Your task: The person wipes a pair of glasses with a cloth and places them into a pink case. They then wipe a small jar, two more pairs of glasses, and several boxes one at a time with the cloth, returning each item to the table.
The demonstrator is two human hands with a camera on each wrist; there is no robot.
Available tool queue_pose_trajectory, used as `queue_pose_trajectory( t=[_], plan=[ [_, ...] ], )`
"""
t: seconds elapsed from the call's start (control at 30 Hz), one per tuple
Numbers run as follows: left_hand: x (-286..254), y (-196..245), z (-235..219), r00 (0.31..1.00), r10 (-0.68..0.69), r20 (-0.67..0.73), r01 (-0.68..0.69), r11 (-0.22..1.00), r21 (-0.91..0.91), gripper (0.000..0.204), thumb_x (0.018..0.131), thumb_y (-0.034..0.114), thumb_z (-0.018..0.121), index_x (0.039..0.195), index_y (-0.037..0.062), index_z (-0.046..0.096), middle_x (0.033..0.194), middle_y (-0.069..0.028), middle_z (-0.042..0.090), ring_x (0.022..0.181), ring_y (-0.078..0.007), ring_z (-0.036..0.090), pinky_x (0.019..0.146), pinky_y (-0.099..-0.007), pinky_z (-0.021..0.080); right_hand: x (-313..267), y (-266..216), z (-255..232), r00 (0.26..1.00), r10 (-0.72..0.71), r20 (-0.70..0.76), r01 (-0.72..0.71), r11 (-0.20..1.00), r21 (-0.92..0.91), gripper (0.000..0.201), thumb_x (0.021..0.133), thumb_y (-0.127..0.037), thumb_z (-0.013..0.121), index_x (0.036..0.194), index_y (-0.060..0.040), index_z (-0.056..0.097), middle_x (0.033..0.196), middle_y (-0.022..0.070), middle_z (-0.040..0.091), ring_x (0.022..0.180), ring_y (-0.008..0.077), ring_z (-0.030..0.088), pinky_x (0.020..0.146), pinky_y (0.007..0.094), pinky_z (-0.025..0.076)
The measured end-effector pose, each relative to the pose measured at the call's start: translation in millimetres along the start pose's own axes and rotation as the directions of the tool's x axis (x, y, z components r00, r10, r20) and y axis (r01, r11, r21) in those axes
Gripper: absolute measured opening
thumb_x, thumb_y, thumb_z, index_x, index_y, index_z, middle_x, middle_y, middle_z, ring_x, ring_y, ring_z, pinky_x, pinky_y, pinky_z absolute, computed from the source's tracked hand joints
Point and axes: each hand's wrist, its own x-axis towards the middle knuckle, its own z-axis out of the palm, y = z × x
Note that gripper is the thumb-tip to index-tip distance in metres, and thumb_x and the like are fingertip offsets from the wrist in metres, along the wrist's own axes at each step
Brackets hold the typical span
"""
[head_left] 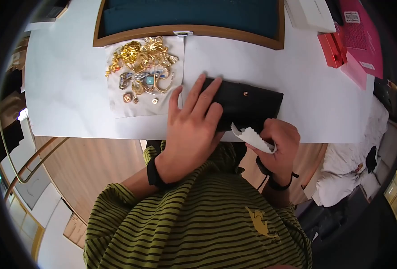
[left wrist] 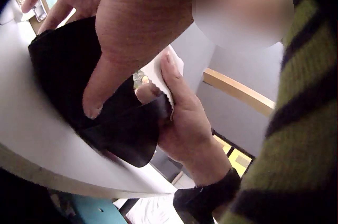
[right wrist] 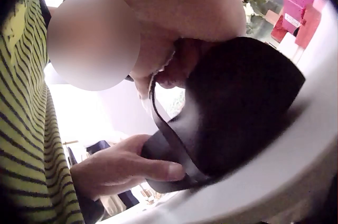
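Note:
A long black wallet (head_left: pixel 252 101) with a small metal stud lies near the table's front edge. My left hand (head_left: pixel 191 125) holds its left end, fingers spread over the top. In the left wrist view the thumb (left wrist: pixel 94 105) presses against the wallet's near face. At the wallet's near right side, my right hand (head_left: pixel 282 145) pinches a thin white piece (head_left: pixel 255 138) with a scalloped edge. The right thumb (left wrist: pixel 170 68) lies along this white piece, and its other fingers are partly hidden behind the wallet.
Gold chains and rings (head_left: pixel 138 58) lie heaped on a white cloth (head_left: pixel 117 98) left of the wallet. Behind stands a wood-framed tray (head_left: pixel 185 33) with dark green lining. A red box (head_left: pixel 332 49) and pink packaging (head_left: pixel 362 38) sit at the back right.

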Motion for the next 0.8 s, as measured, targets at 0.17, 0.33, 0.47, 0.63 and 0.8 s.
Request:
queue_pose_trajectory(
  t=[0.17,0.33,0.47,0.63,0.8],
  plan=[
    [-5.8,-1.5,-7.4,1.0,0.029,-0.012,-0.03,0.999,-0.033,0.035,0.067,0.027,0.078,0.08,0.0067,0.052,0.138,-0.0138,0.046,0.131,-0.0359,0.038,0.102,-0.053,0.027,-10.9,4.6,1.1,0.997,0.061,0.047,-0.061,0.998,0.002,0.036,0.063,-0.01,0.079,0.061,-0.0053,0.043,0.055,0.0044,0.039,0.045,0.0188,0.039,0.041,0.0306,0.027],
    [-9.7,-11.1,-9.3,0.993,0.115,-0.022,-0.115,0.993,0.01,0.043,0.069,0.022,0.077,0.104,0.006,0.059,0.137,-0.0126,0.045,0.13,-0.0333,0.038,0.104,-0.0523,0.026,-19.1,17.8,10.1,0.996,-0.048,0.077,0.054,0.996,-0.069,0.036,0.055,-0.008,0.078,0.06,-0.0056,0.043,0.06,0.0053,0.043,0.048,0.0194,0.042,0.042,0.031,0.03],
    [-0.9,-2.2,0.5,0.996,0.055,0.072,-0.059,0.997,0.058,0.078,0.061,0.013,0.079,0.13,0.0045,0.044,0.138,-0.0111,0.044,0.131,-0.0325,0.037,0.104,-0.0522,0.028,-24.2,24.1,15.2,0.984,-0.162,0.07,0.168,0.983,-0.08,0.038,0.049,-0.009,0.078,0.059,-0.0065,0.041,0.065,0.0051,0.049,0.052,0.0204,0.047,0.044,0.0301,0.034],
    [2.9,-3.6,8.1,0.997,0.069,0.024,-0.07,0.995,0.065,0.077,0.054,0.007,0.077,0.125,0.0028,0.049,0.131,-0.0108,0.048,0.122,-0.0315,0.044,0.101,-0.0491,0.033,-27.4,23.9,16.8,0.968,-0.24,0.072,0.24,0.971,0.016,0.036,0.051,-0.009,0.077,0.059,-0.0066,0.042,0.071,0.005,0.056,0.065,0.0218,0.059,0.05,0.0308,0.039],
    [4.9,-8.1,-5.2,0.999,0.03,0.013,-0.029,0.996,-0.08,0.065,0.052,0.002,0.068,0.116,0.0024,0.056,0.113,-0.0119,0.058,0.107,-0.0317,0.054,0.093,-0.0433,0.04,-39.3,21.5,5.4,0.969,-0.225,0.106,0.228,0.974,-0.019,0.035,0.051,-0.005,0.076,0.06,-0.0058,0.042,0.073,0.0061,0.058,0.071,0.0234,0.063,0.052,0.0308,0.04]
  ],
)
